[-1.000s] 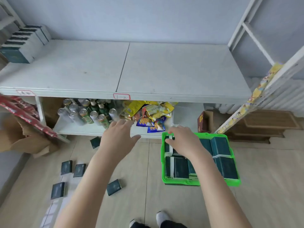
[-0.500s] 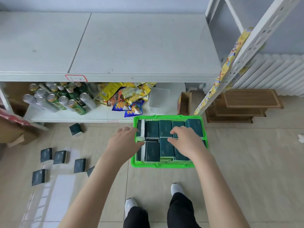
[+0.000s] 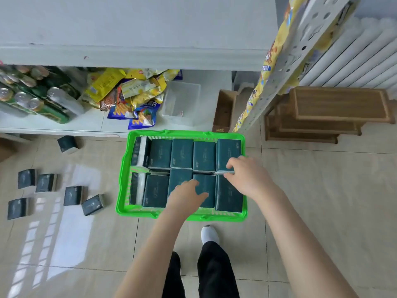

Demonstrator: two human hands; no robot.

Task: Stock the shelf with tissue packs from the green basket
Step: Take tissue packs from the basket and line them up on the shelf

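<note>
Well, by the look of it I have barely started. The green basket (image 3: 184, 133) sits on the floor right under both grips, and it is full: two rows of dark teal tissue packs (image 3: 160, 154) lying flat, plus a couple stood on edge at the end well left of my left grip (image 3: 187, 197). The shelf (image 3: 137, 29) board up beyond my grips shows no packs on the part I can see, so I judge nearly all the stocking is left. Several loose packs (image 3: 73, 195) lie scattered on the floor far out to the left.

My left grip lies spread and relaxed on top of a near-row pack, holding nothing. My right grip (image 3: 249, 177) has its fingertips curled down at the seam between the two packs at the right end; whether it has one pinched I cannot tell.

Each pack carries a faint pale mark, too blurred to read. The snack bags (image 3: 129, 91) on the lower shelf beyond my left grip are printed too, but nothing is legible.
</note>
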